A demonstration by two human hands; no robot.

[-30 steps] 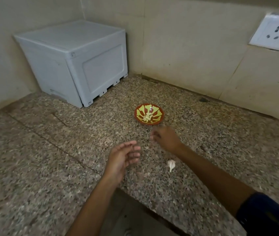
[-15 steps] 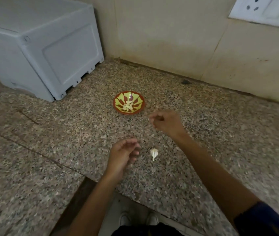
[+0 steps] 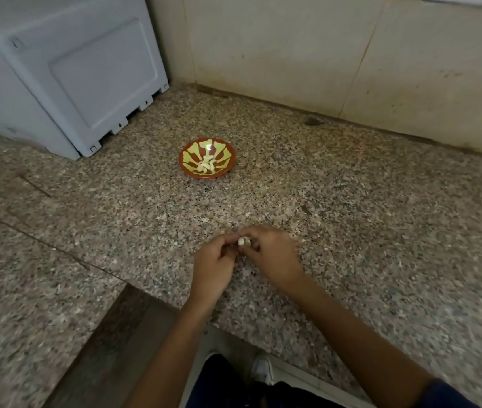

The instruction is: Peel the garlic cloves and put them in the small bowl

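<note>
Both hands have come together since half a second ago: the left hand (image 3: 214, 265) and right hand (image 3: 272, 254) are pinching the garlic clove (image 3: 243, 241) above the counter (image 3: 381, 231); peeled cloves (image 3: 206, 165) are lying in the small bowl (image 3: 188, 163).

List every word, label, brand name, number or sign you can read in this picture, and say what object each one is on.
None can be read anywhere in this view.
Grey plastic box: plain panels, no lettering shown.
Small bowl: a painted red and yellow pattern only, no writing.
Wall tiles and granite counter: stains and speckle, no text.
Garlic clove, pinched between the left hand and the right hand: unmarked.
</note>
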